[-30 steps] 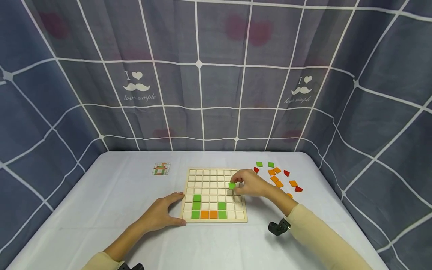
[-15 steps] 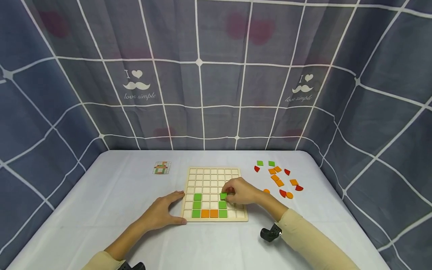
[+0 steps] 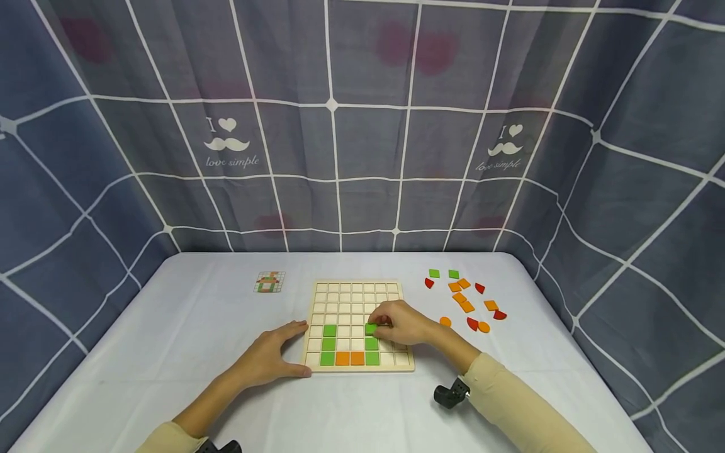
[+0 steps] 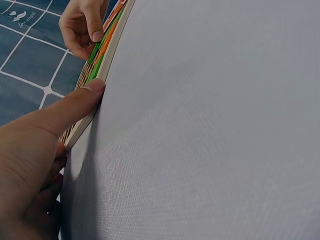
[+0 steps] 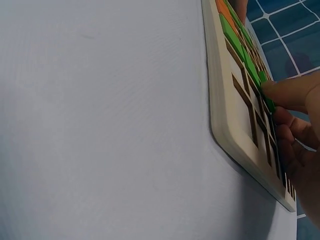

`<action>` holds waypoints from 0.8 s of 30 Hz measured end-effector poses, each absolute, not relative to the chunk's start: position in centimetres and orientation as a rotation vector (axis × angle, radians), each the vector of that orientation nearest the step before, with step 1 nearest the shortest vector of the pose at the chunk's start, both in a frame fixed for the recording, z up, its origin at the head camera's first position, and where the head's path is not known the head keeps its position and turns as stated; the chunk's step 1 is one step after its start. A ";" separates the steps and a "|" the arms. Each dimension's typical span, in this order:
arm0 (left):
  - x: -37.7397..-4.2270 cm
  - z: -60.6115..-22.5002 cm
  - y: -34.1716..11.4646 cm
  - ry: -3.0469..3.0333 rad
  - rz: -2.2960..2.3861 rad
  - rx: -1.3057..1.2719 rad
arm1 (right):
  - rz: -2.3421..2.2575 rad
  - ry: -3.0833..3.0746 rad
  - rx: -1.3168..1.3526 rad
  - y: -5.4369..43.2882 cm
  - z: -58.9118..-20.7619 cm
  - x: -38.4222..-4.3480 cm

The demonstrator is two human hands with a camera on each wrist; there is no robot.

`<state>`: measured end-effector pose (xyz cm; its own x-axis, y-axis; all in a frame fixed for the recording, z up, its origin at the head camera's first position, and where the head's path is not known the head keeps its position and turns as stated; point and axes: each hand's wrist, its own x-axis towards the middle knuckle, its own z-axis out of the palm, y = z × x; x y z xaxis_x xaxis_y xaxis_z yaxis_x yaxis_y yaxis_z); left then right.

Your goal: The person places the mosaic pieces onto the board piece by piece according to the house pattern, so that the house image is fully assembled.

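A wooden grid board (image 3: 362,370) lies on the white table, with green square tiles (image 3: 329,344) and orange square tiles (image 3: 349,358) set in its lower cells. My right hand (image 3: 403,323) pinches a green tile (image 5: 266,90) between thumb and fingers, over the cell above the right green column. Whether that tile sits fully in its cell cannot be made out. At the board's left side, my left hand (image 3: 265,357) is spread, fingertips touching the left edge and the thumb (image 4: 82,102) against the near left corner. Its other fingers are partly hidden in the left wrist view.
Right of the board lie loose pieces: two green tiles (image 3: 444,274), several orange tiles (image 3: 460,297), red pieces (image 3: 472,324) and orange discs (image 3: 484,327). A small pattern card (image 3: 269,282) rests at the back left. A dark checked curtain (image 3: 362,145) surrounds the table.
My right hand has carried the green tile left and nearer, from the board's right part to above the right green column. The left hand has stayed at the board's edge.
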<state>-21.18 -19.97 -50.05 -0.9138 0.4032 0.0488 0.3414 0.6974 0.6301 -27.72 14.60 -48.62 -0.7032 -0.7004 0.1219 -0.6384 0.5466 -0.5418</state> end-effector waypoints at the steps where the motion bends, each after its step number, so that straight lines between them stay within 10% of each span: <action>1: -21.2 -50.0 -20.0 2.808 1.015 0.621 | -0.864 2.668 -1.160 14.6 -48.6 -27.7; 24: -21.3 -50.1 -19.9 2.801 1.009 0.622 | -0.744 2.710 -1.210 14.7 -48.4 -27.7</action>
<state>-21.27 -19.93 -50.07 -0.9116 0.4089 0.0430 0.3423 0.6969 0.6302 -27.72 14.70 -48.43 -0.6843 -0.7194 0.1190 -0.6794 0.5698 -0.4624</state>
